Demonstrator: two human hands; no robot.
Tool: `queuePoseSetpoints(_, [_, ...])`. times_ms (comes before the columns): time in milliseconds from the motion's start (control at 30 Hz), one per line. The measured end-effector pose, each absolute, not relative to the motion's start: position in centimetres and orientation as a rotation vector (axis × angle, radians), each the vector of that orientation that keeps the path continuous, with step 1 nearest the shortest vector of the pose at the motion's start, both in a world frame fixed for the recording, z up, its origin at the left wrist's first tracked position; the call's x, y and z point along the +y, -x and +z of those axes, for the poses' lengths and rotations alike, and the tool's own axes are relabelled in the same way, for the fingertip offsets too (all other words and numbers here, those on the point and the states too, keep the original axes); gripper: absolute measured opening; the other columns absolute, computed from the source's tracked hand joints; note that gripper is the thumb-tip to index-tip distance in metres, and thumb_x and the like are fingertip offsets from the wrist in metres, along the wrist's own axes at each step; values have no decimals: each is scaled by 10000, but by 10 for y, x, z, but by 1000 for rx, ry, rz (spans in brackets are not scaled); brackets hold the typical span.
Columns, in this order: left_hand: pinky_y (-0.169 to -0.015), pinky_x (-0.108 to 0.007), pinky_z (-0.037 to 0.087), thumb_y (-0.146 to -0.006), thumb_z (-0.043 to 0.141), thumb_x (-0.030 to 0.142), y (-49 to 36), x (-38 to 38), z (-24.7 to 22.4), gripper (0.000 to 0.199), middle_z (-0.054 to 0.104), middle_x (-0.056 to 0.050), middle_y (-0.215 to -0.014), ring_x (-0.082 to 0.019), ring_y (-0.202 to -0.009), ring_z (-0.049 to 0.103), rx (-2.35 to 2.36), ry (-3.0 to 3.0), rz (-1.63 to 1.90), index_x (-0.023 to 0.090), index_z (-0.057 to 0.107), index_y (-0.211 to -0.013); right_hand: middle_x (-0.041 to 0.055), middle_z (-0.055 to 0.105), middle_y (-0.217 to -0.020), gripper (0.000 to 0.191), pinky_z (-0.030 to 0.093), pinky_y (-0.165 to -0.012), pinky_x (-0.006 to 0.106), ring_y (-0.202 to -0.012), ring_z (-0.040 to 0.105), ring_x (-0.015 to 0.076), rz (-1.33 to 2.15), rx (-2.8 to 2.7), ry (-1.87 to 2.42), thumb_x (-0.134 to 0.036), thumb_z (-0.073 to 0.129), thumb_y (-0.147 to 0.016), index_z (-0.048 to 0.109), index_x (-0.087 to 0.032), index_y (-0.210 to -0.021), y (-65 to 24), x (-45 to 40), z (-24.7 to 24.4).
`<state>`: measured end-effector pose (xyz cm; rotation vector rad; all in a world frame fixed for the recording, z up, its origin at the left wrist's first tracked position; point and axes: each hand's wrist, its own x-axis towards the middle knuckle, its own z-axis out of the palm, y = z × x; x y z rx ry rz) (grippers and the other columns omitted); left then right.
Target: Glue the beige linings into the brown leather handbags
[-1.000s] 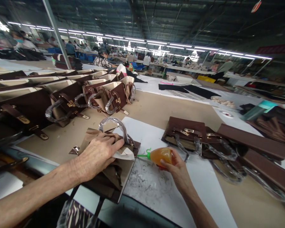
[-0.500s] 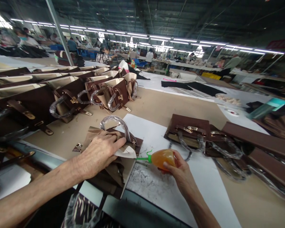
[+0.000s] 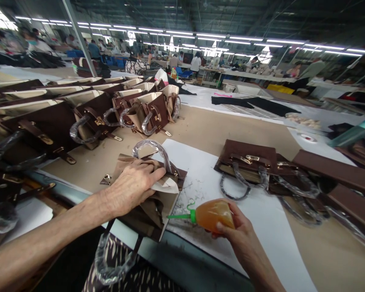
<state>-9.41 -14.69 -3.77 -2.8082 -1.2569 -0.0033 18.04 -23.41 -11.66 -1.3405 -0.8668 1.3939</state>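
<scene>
In my right hand point(image 3: 235, 227) is a squeeze bottle point(image 3: 214, 215) of amber liquid with a green cap. Its thin green nozzle points left, with the tip at the edge of a brown handbag point(image 3: 152, 215). That bag lies at the table's front edge, its tan side and pale lining partly folded open. My left hand point(image 3: 136, 180) is closed over the bag's upper part, gripping its material beside a white flap point(image 3: 167, 185). One plastic-wrapped handle point(image 3: 150, 148) arches up behind the hand; another hangs below the table edge. My left fingertips are partly hidden.
Rows of open brown handbags point(image 3: 45, 125) stand on the left. Flat brown bags point(image 3: 249, 160) with wrapped handles lie to the right. White paper point(image 3: 261, 235) with dark glue-like marks covers part of the table. A teal bottle point(image 3: 353, 132) is at far right; people work farther back.
The squeeze bottle has moved down toward me, its nozzle sliding lower along the bag's edge. My left hand keeps its hold on the bag. The whole view has shifted slightly.
</scene>
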Motion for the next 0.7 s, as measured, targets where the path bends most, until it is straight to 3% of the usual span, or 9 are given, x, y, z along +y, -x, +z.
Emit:
queuePoseSetpoints(500, [-740,-360,401,-746,591,184,95,-146,-39,363,573,-45,-867,-233,-827,545,-1218,2795,-28,183,505,-1099,4,615,-842,542,487,-455,228,-655,561,168,1514,-862,1240,-287,794,-561,529,-239,-1031,-171,-264,-118])
queuePoseSetpoints(700, [-751,-363,412,-751,589,186,96,-146,-38,370,574,-56,-909,-239,-858,546,-1229,2797,-33,175,503,-1112,17,642,-838,482,463,-461,218,-663,577,175,1509,-772,1268,-355,749,-633,524,-236,-1042,-165,-272,-112])
